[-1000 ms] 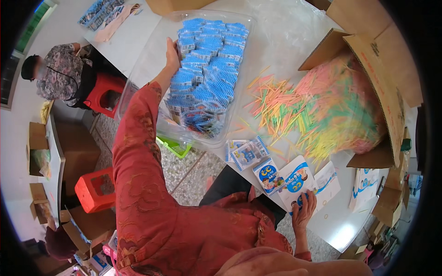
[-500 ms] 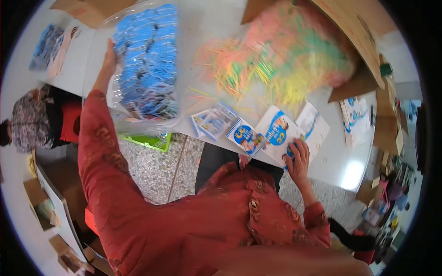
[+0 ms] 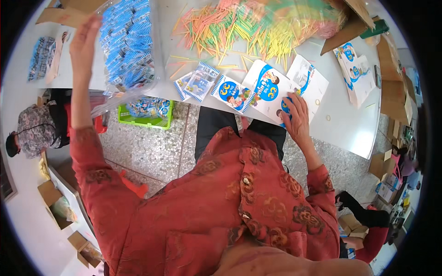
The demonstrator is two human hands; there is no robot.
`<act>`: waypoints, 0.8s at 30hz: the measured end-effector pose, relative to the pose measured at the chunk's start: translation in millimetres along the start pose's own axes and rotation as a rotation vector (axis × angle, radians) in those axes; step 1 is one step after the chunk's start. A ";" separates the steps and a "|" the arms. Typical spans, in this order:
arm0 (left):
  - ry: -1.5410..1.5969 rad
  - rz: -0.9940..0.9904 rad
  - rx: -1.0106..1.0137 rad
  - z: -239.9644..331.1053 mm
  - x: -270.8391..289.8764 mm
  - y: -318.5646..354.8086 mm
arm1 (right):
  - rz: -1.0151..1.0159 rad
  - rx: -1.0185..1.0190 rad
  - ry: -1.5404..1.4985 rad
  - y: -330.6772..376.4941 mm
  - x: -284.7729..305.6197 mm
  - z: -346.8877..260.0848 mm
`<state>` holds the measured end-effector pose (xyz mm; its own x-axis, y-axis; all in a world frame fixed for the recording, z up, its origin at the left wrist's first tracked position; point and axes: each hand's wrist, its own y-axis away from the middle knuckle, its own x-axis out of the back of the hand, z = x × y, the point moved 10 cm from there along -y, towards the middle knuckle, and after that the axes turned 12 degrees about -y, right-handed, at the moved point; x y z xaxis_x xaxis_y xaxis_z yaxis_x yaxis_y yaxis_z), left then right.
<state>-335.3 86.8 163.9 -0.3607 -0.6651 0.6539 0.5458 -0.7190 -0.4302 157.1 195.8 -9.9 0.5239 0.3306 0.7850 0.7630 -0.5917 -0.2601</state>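
My left hand [image 3: 83, 46] is raised beside the left edge of a clear plastic tray [image 3: 157, 60]. Its fingers look stretched out and empty, though slightly blurred. Rows of blue-and-white striped packets [image 3: 126, 46] fill the tray. My right hand [image 3: 298, 118] rests on a flat white-and-blue printed carton [image 3: 264, 78], thumb apart from the fingers. Part of the carton is hidden under that hand. Left of it lie a striped packet [image 3: 232, 94] and a pair of overlapping packets [image 3: 202, 82]. Another white printed carton [image 3: 317, 83] lies partly beneath the first.
Thin pink, green and yellow sticks [image 3: 221, 32] spread from a clear bag [image 3: 299, 16] by a cardboard box [image 3: 343, 39]. More printed cartons [image 3: 357, 73] lie at right. Below the table stands a green basket [image 3: 145, 123] of packets. Another person [image 3: 37, 126] is at left.
My left hand has left the tray's edge and moved up and left. The view has shifted, so the table sits higher in it. My right hand stays on the carton.
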 end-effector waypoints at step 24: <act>-0.234 -0.021 0.223 -9.2 -199.3 168.4 | 0.095 0.065 -0.049 6.6 4.1 2.0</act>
<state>-178.5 96.4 -44.6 -0.2045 -0.5677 0.7975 0.7013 -0.6533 -0.2852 165.0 194.7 -9.5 0.6114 0.3121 0.7272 0.7314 -0.5737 -0.3687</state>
